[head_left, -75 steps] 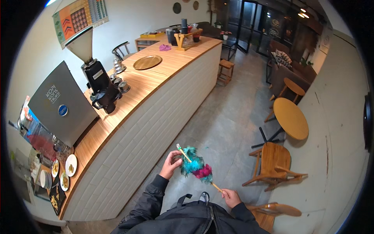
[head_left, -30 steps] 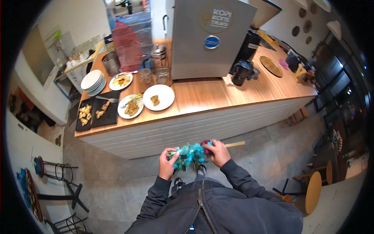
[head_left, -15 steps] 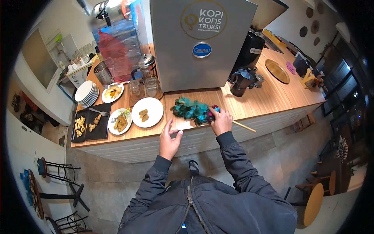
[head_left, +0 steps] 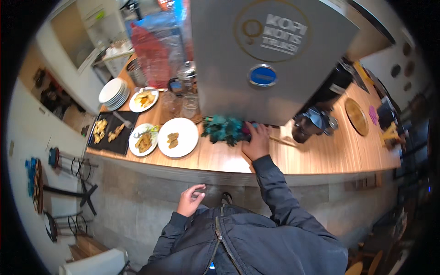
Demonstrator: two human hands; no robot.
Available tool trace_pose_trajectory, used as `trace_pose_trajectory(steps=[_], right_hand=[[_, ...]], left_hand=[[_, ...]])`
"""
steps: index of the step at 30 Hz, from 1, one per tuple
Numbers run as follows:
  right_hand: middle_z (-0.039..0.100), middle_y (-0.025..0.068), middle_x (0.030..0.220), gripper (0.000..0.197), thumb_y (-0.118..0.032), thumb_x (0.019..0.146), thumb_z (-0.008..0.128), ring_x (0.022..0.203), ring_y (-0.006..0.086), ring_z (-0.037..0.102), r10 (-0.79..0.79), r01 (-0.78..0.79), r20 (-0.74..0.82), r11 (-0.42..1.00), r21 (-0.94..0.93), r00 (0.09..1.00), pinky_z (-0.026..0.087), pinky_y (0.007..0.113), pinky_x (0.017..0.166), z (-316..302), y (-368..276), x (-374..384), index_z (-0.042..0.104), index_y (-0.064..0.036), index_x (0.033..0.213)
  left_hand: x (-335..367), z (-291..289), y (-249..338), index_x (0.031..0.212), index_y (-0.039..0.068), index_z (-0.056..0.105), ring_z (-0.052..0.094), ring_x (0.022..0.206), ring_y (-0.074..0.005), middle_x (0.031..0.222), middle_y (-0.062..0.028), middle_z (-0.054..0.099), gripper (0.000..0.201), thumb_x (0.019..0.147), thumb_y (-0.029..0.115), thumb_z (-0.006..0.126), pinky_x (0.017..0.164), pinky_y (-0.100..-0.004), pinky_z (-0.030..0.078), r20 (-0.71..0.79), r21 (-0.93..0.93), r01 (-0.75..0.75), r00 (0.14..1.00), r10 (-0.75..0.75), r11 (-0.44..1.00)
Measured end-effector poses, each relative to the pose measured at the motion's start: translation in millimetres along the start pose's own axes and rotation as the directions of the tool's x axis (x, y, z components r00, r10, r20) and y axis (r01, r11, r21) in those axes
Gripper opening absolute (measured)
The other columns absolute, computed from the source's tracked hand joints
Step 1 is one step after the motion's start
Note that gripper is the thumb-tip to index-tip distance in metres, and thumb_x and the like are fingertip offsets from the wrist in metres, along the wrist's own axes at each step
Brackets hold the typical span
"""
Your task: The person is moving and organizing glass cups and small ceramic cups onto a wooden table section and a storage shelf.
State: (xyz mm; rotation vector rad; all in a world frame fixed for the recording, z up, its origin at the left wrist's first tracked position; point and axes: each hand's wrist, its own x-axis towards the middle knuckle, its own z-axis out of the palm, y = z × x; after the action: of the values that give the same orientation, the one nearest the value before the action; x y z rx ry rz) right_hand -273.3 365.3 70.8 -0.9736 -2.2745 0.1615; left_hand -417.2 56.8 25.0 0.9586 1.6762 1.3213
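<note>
A long wood-grain counter crosses the room above a grey floor, as I view it remotely through the head camera. At its far edge stands a tall grey machine; to the right of this, a dark moka pot and, farther right, a round wooden tray.

Feather duster: it lies on the counter just before the machine's base, its teal plumes to the left and its pale handle to the right; whether the plumes touch the machine, I cannot tell. Right hand: closed over the duster where plumes meet handle. Left hand: wide, fingers loosely parted and thumb apart, over the floor on the near side of the counter.

Left of the plumes I note a large white plate bearing small brown pieces of food, with a smaller plate of food just beside it. Farther left are a black tray with food and a fork, and, behind it, a stack of white plates
</note>
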Motion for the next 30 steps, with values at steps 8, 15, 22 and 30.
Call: trace_pose_trajectory(steps=[8, 15, 22, 30], right_hand=[[0.064, 0.0183, 0.122, 0.055, 0.002, 0.072, 0.059, 0.119, 0.0414, 0.051, 0.054, -0.053, -0.049, 0.998, 0.019, 0.997, 0.040, 0.050, 0.108, 1, 9, -12, 0.070, -0.0137, 0.123], [0.060, 0.0171, 0.131, 0.064, 0.005, 0.070, 0.059, 0.125, 0.0392, 0.050, 0.034, -0.064, -0.267, 0.992, -0.104, 0.963, 0.036, 0.053, 0.111, -4, -21, -18, 0.065, -0.0121, 0.131], [0.056, 0.0191, 0.128, 0.064, 0.005, 0.073, 0.060, 0.116, 0.0370, 0.053, -0.061, 0.023, -0.205, 0.983, -0.183, 0.977, 0.046, 0.043, 0.097, 40, -126, -29, 0.066, -0.0161, 0.133], [0.058, 0.0184, 0.120, 0.038, -0.013, 0.089, 0.056, 0.114, 0.0367, 0.055, 0.102, -0.443, -0.719, 0.844, -0.303, 0.687, 0.043, 0.051, 0.100, 66, -132, -37, 0.062, -0.0030, 0.124]], left_hand=[[-75, -51, -115, 0.127, 0.002, 0.062, 0.069, 0.091, -0.0146, 0.113, -0.0097, 0.072, 0.034, 0.095, 0.013, 0.066, 0.081, -0.0309, 0.055, -0.236, 0.078, 0.239, 0.948, -0.215, 0.968], [-205, -104, -301, 0.127, 0.003, 0.061, 0.066, 0.109, -0.0310, 0.117, -0.0169, 0.070, 0.046, 0.094, 0.035, 0.065, 0.095, -0.0396, 0.052, -0.411, 0.170, 0.604, 0.761, -0.501, 0.778], [-426, -201, -376, 0.123, 0.007, 0.063, 0.063, 0.113, -0.0383, 0.119, -0.0206, 0.067, 0.047, 0.089, 0.040, 0.065, 0.099, -0.0470, 0.050, -0.121, 0.431, 0.857, 0.366, -0.923, 0.283], [-429, -362, -413, 0.104, 0.008, 0.070, 0.069, 0.097, -0.0395, 0.101, -0.0161, 0.073, 0.027, 0.087, 0.029, 0.070, 0.091, -0.0513, 0.053, -0.095, 0.734, 0.571, 0.622, -0.777, 0.368]])
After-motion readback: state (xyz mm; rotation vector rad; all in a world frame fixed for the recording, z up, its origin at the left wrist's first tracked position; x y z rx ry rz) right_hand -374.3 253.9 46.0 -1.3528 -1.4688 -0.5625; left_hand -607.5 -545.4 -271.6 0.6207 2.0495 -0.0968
